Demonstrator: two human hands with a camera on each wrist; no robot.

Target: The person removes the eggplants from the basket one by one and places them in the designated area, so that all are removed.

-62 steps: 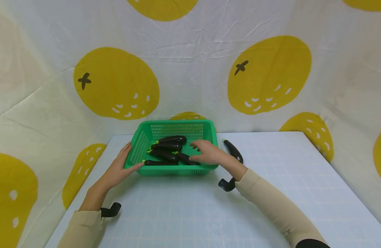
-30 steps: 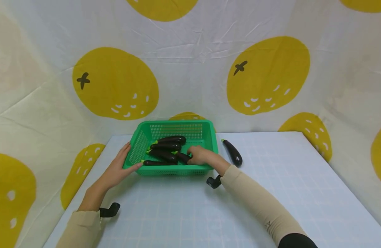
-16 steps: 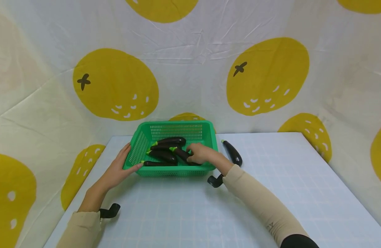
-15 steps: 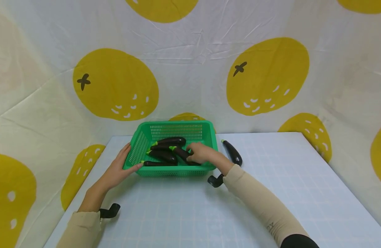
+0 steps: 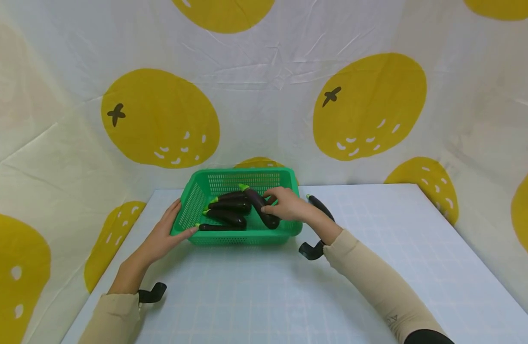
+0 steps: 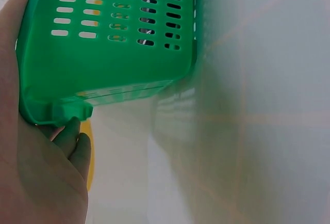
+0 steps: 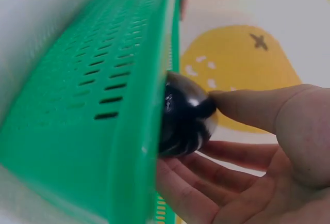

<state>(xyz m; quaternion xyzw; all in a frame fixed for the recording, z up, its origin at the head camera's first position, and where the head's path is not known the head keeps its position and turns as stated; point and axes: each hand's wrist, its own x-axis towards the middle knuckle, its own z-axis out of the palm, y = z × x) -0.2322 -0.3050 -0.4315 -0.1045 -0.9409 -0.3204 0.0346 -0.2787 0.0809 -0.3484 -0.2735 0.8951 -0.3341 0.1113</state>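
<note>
A green plastic basket [image 5: 229, 238] holds several dark eggplants [image 5: 224, 216] with green stems, lying roughly side by side. At its left front corner, my left hand [image 5: 165, 230] grips the rim, thumb over the front edge; the left wrist view has fingertips curled at the rim of the basket [image 6: 108, 61]. Inside the right part, my right hand [image 5: 288, 205] holds one eggplant [image 5: 256, 201] between thumb and fingers, raised above the basket floor, stem pointing to the back left. The right wrist view gives the rounded end of that eggplant [image 7: 184, 115] behind the rim.
Just right of the basket, another eggplant [image 5: 318, 205] lies on the pale checked table [image 5: 246, 296], partly hidden by the right forearm. A white cloth with yellow fruit prints [image 5: 160, 117] hangs behind. Black camera mounts [image 5: 311, 251] stick out from both wrists.
The right hand reached down into the basket, took hold of the eggplant at the front right and raised it, moving up and slightly right. The left hand stays on the rim.
</note>
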